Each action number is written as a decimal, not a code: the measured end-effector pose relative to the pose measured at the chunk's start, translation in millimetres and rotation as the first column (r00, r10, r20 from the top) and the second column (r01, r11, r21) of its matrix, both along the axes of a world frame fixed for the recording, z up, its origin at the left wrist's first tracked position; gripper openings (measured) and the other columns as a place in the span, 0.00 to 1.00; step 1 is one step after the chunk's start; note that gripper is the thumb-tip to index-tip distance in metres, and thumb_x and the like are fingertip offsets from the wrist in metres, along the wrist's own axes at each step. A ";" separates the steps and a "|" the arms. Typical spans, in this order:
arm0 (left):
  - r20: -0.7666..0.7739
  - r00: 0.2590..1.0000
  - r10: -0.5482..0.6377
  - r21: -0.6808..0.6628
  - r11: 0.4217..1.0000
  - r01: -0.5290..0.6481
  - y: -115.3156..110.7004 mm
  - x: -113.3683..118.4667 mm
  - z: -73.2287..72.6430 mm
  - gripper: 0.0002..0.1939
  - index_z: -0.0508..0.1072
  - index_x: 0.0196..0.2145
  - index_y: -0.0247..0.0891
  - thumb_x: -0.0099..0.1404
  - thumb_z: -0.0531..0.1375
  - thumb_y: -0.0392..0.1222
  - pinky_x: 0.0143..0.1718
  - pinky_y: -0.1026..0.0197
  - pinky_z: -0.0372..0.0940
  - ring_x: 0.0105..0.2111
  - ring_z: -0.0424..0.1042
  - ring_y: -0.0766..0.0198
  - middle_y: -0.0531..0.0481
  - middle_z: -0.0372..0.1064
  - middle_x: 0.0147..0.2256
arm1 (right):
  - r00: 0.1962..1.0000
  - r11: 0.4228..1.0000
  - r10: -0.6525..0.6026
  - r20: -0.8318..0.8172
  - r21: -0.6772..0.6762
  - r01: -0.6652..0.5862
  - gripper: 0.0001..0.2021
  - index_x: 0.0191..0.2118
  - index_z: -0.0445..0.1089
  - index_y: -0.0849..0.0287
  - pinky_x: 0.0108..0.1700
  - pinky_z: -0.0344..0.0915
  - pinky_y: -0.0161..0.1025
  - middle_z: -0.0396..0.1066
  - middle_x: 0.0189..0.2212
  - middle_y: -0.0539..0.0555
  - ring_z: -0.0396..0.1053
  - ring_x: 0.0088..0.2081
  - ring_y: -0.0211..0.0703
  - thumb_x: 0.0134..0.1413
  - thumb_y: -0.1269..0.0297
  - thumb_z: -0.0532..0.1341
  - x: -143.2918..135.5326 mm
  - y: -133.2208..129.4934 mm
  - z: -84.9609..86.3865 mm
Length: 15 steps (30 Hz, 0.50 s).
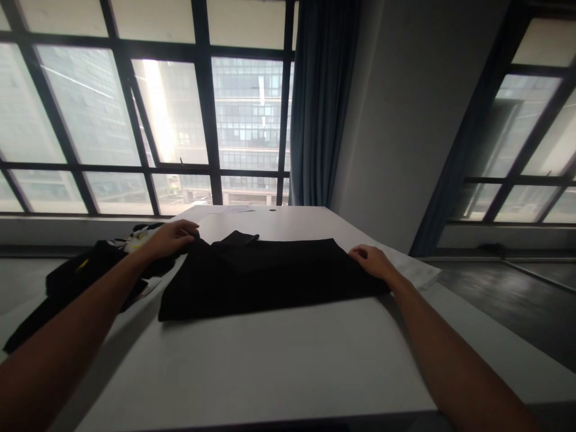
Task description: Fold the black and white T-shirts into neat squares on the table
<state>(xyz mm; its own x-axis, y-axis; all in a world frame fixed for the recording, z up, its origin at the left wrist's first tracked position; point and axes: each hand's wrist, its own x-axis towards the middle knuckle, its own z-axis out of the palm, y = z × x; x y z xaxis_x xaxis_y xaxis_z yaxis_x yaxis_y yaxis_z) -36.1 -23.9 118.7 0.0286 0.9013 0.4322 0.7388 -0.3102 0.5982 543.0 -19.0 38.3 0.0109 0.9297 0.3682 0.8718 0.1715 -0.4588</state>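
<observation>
A black garment lies folded into a wide, flat shape on the white table. At its far left corner my left hand is closed, thumb and fingers pinching the dark cloth. My right hand grips the right edge with curled fingers; the fingertips are partly hidden. A small flap of the same black fabric sticks up past the far edge, left of the middle. The cloth is too dark to show what kind of garment it is.
A heap of dark clothes with white and yellow patterning lies at the left, behind my left forearm. White papers lie at the table's far end, and a white sheet at the right. Windows and a blue curtain stand beyond.
</observation>
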 end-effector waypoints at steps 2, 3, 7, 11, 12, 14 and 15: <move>-0.132 0.979 0.158 0.128 0.982 -0.141 20.6 4.6 -20.4 0.23 0.75 0.46 0.35 0.56 0.59 0.50 0.47 0.53 0.67 0.41 0.74 0.51 0.41 0.76 0.44 | 0.996 0.997 -0.082 0.041 0.016 0.081 0.23 0.50 0.72 0.60 0.48 0.66 0.42 0.75 0.44 0.61 0.72 0.45 0.50 0.57 0.50 0.56 1.8 8.6 -12.6; -0.184 0.965 0.185 0.105 0.980 -0.168 26.2 4.9 -32.9 0.24 0.74 0.47 0.35 0.57 0.57 0.51 0.47 0.53 0.66 0.41 0.74 0.51 0.40 0.76 0.45 | 0.995 0.996 -0.084 0.061 -0.006 0.084 0.24 0.53 0.70 0.61 0.49 0.66 0.42 0.75 0.47 0.62 0.72 0.47 0.51 0.57 0.50 0.57 3.7 11.2 -18.3; -0.319 0.946 0.055 -0.289 0.945 -0.152 20.5 -1.5 -76.8 0.29 0.78 0.38 0.36 0.57 0.54 0.64 0.38 0.58 0.68 0.33 0.77 0.51 0.44 0.77 0.30 | 0.988 0.989 -0.035 0.150 -0.140 0.056 0.26 0.54 0.71 0.59 0.50 0.67 0.41 0.73 0.50 0.62 0.73 0.48 0.52 0.52 0.50 0.63 16.4 13.9 -31.7; -0.321 0.947 -0.010 -0.444 0.885 -0.141 2.1 -6.0 -93.5 0.29 0.79 0.32 0.39 0.43 0.63 0.67 0.33 0.59 0.68 0.33 0.77 0.50 0.45 0.77 0.29 | 0.965 0.946 -0.109 0.240 -0.274 0.175 0.27 0.52 0.73 0.59 0.47 0.68 0.42 0.76 0.45 0.61 0.74 0.45 0.53 0.46 0.52 0.67 30.5 18.1 -36.9; -0.309 0.951 -0.003 -0.447 0.883 -0.142 -0.6 -6.1 -94.4 0.28 0.79 0.31 0.40 0.39 0.66 0.65 0.33 0.59 0.68 0.33 0.76 0.49 0.46 0.77 0.29 | 0.956 0.931 -0.137 0.261 -0.295 0.214 0.28 0.52 0.73 0.59 0.46 0.68 0.42 0.76 0.44 0.61 0.74 0.45 0.53 0.44 0.52 0.68 33.4 20.1 -38.4; -0.262 0.965 0.009 -0.462 0.877 -0.134 -4.2 -5.6 -93.9 0.26 0.78 0.29 0.41 0.34 0.70 0.60 0.32 0.59 0.68 0.32 0.76 0.50 0.48 0.76 0.27 | 0.937 0.912 -0.184 0.297 -0.305 0.276 0.27 0.51 0.74 0.59 0.46 0.68 0.42 0.77 0.43 0.60 0.74 0.46 0.53 0.42 0.55 0.69 37.7 24.0 -41.8; -0.221 0.975 0.004 -0.474 0.873 -0.112 -5.7 -5.4 -92.7 0.25 0.77 0.27 0.41 0.33 0.70 0.58 0.32 0.59 0.68 0.32 0.76 0.50 0.49 0.75 0.26 | 0.931 0.909 -0.194 0.310 -0.300 0.290 0.24 0.49 0.75 0.58 0.46 0.68 0.41 0.77 0.43 0.60 0.74 0.46 0.53 0.42 0.58 0.69 39.0 25.5 -43.3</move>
<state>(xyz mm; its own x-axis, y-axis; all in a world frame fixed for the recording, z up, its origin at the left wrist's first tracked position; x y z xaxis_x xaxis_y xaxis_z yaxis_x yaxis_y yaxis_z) -41.4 -29.6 26.0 0.0099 0.9978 -0.0654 0.8696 0.0236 0.4932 582.0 6.4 -5.0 0.1972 0.9787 0.0570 0.9636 -0.1828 -0.1949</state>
